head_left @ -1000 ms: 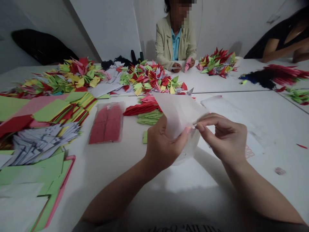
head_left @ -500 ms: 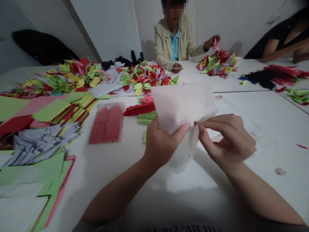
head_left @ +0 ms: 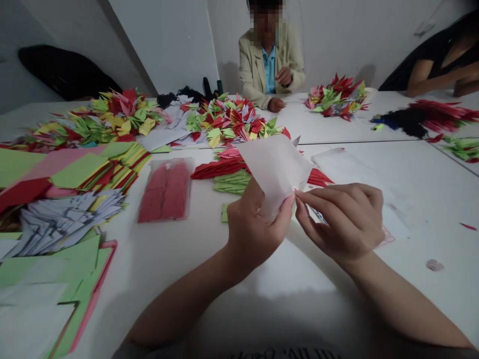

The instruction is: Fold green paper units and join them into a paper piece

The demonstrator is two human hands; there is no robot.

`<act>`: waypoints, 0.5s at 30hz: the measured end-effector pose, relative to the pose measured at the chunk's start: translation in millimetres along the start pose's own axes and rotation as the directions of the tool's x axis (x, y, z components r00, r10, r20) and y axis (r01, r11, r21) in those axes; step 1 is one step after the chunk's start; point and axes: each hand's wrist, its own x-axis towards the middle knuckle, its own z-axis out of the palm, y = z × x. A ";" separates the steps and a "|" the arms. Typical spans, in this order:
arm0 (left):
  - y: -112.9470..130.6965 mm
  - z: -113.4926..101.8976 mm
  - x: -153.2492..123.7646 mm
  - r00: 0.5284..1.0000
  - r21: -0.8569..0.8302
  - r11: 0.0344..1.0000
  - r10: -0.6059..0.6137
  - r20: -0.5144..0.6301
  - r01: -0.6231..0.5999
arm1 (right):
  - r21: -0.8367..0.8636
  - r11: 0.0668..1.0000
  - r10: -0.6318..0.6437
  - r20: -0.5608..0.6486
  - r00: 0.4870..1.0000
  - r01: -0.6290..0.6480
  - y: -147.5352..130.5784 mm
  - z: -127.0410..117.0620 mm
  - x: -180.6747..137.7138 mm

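Firmly pinched: a pale pink paper sheet (head_left: 273, 174), held up over the white table (head_left: 430, 189).
Left hand (head_left: 256, 224) curls around the sheet's lower edge, gripping it between its digits; right hand (head_left: 340, 222) pinches the same edge just beside it, the other fingers curled. Keep both pinches close and the paper taut, since thin sheet slips easily. Green and red folded paper strips (head_left: 232, 182) lie just beyond.

Shirt lettering (head_left: 286, 354) cut off, unreadable
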 end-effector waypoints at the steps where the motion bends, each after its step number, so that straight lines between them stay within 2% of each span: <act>1: 0.5 0.2 -0.7 1.000 0.018 1.000 0.010 -0.003 -0.010 | -0.006 1.000 -0.003 -0.001 1.000 0.003 -0.3 -0.1 0.0; 4: 1.8 0.7 -2.4 1.000 0.043 0.999 0.002 -0.004 -0.002 | 0.040 0.998 0.043 0.002 0.999 -0.043 -1.6 0.6 0.7; 7: 2.2 0.8 -2.9 1.000 0.034 0.999 -0.005 0.004 0.005 | 0.159 0.979 0.131 -0.009 0.991 -0.128 -2.4 3.1 0.9; 11: 1.6 0.5 -2.3 1.000 0.001 1.000 -0.003 0.022 0.003 | 0.298 0.927 0.241 -0.010 0.971 -0.227 -2.4 6.1 0.8; 15: 1.5 -0.4 -1.5 1.000 -0.011 1.000 0.018 0.021 -0.017 | 0.416 0.847 0.342 0.047 0.939 -0.330 -2.3 6.2 2.3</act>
